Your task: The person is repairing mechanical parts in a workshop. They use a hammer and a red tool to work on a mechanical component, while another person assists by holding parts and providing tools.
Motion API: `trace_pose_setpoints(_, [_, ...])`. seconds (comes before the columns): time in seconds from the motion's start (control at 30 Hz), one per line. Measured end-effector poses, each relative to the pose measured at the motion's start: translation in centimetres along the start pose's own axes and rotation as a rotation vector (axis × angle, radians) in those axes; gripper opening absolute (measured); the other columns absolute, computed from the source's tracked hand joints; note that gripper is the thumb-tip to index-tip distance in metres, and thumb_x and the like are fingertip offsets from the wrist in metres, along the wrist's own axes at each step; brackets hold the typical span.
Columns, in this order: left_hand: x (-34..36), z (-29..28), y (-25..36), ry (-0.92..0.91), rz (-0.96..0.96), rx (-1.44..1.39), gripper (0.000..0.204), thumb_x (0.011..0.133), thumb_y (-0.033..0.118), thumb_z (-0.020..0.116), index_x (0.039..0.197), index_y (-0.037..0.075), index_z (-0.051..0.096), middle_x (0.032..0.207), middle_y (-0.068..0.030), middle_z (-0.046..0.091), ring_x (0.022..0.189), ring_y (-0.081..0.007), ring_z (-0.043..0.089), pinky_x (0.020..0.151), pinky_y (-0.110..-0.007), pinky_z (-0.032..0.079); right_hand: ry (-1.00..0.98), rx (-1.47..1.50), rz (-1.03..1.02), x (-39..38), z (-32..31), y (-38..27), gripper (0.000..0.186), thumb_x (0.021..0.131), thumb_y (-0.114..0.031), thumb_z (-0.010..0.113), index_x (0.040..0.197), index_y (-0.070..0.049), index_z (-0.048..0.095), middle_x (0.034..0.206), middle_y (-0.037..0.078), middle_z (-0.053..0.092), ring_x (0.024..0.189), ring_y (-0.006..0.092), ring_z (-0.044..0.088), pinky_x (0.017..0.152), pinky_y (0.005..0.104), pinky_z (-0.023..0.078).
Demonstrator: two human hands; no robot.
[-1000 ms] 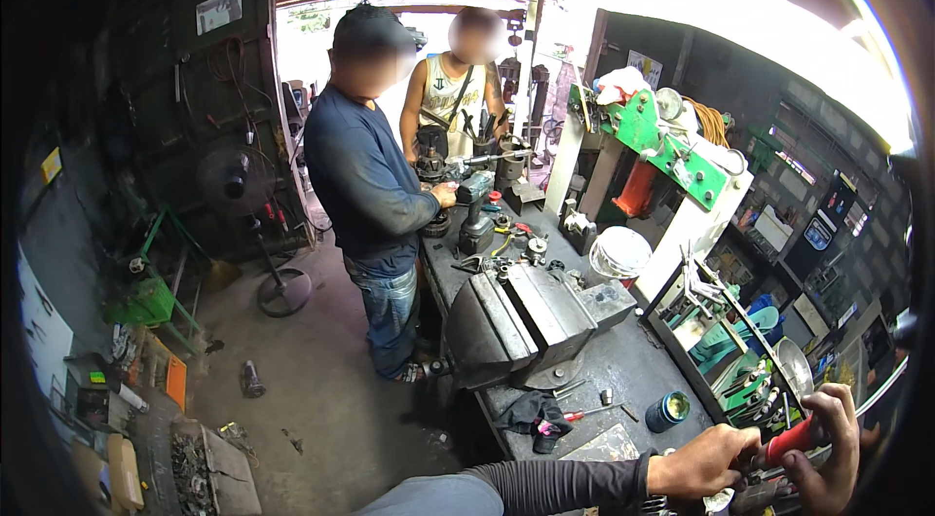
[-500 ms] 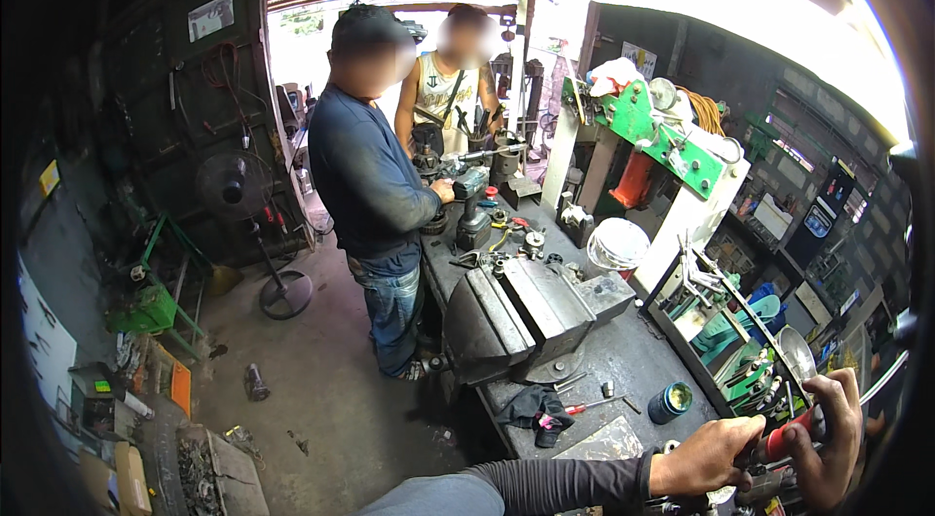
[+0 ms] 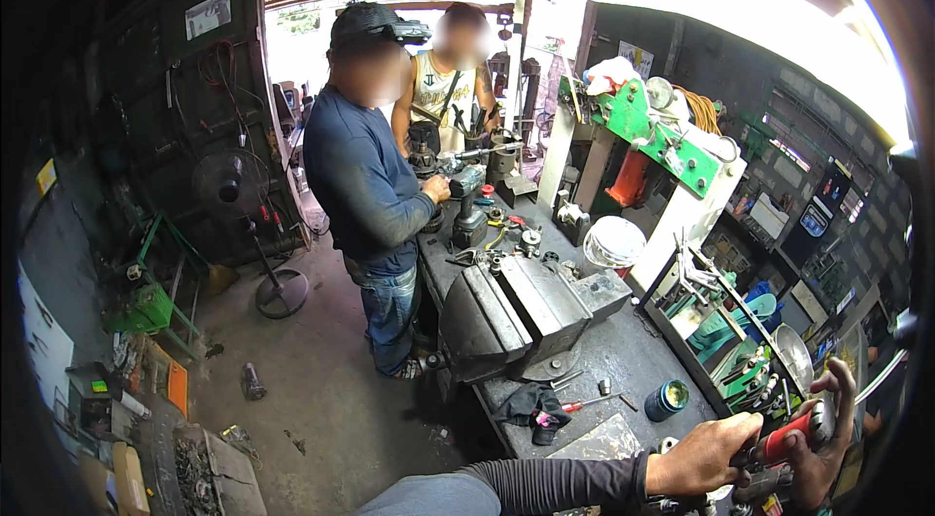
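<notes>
At the lower right, my left hand (image 3: 703,458) is closed around the dark end of a red, roughly cylindrical tool (image 3: 785,444) with a grey head. My right hand (image 3: 826,453) has its thumb against the red body and the palm behind it, with some fingers raised. Its exact grip is partly hidden. To the left of my hands, a dark blue jar (image 3: 669,401) with yellowish contents stands on the bench, near a red-handled screwdriver (image 3: 590,403) and a dark cloth (image 3: 534,411).
A large bench vise (image 3: 516,316) sits on the dark workbench (image 3: 633,350). Beyond are a cordless impact wrench (image 3: 469,209), a white bucket (image 3: 614,243) and a green press frame (image 3: 662,131). A tool rack (image 3: 726,321) lines the right side. Two people (image 3: 365,156) stand across the bench.
My right hand's fingers have uncurled upward, showing more of the tool's grey head. My left hand keeps its grip. The nearer person has raised the head slightly.
</notes>
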State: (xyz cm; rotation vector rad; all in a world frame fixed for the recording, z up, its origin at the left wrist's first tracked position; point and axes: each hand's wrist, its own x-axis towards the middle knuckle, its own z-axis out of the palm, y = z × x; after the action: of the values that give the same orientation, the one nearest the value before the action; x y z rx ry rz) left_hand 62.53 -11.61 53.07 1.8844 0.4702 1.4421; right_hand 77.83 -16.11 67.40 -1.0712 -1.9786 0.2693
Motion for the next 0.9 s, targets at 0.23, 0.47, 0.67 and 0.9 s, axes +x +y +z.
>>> trace_pose_setpoints(0.23, [0.1,0.5,-0.5,-0.175,-0.055,-0.227,0.045,0.082,0.002,0.070,0.123,-0.002,0.052,0.100,-0.0254,0.066,0.103,-0.0464,0.064,0.085,-0.048,0.052,0.210,0.676,0.125,-1.9,2.7,4.6,0.070,0.088,-0.018,0.082,0.145,0.003,0.047,0.122,0.016,0.064,0.108,0.0265,0.063,0.094,0.0384,0.052])
trace_pose_setpoints(0.47, [-0.2,1.5,-1.4,0.054,-0.044,0.059,0.052,0.071,0.007,0.081,0.114,-0.001,0.052,0.103,-0.0253,0.065,0.101,-0.0446,0.065,0.080,-0.050,0.051,0.263,0.553,0.281,-2.9,4.5,4.9,0.036,0.090,-0.002,0.075,0.120,-0.003,0.056,0.103,0.012,0.067,0.081,0.0151,0.064,0.069,0.0273,0.053])
trace_pose_setpoints(0.67, [0.3,1.8,-2.9,-0.141,-0.005,-0.293,0.044,0.074,0.000,0.075,0.113,-0.004,0.055,0.103,-0.0281,0.067,0.100,-0.0434,0.067,0.081,-0.046,0.052,0.383,0.487,0.281,-2.5,5.4,3.6,0.030,0.087,0.003,0.073,0.113,-0.003,0.058,0.096,0.007,0.064,0.076,0.0120,0.062,0.065,0.0244,0.050])
trace_pose_setpoints(0.9, [0.0,1.2,-2.1,-0.039,-0.051,-0.025,0.047,0.068,0.004,0.080,0.107,-0.002,0.055,0.101,-0.0262,0.066,0.097,-0.0410,0.067,0.080,-0.045,0.052,0.376,0.548,0.281,-2.3,5.0,2.6,0.038,0.086,0.003,0.070,0.122,0.000,0.058,0.090,0.008,0.064,0.070,0.0125,0.060,0.058,0.0251,0.047])
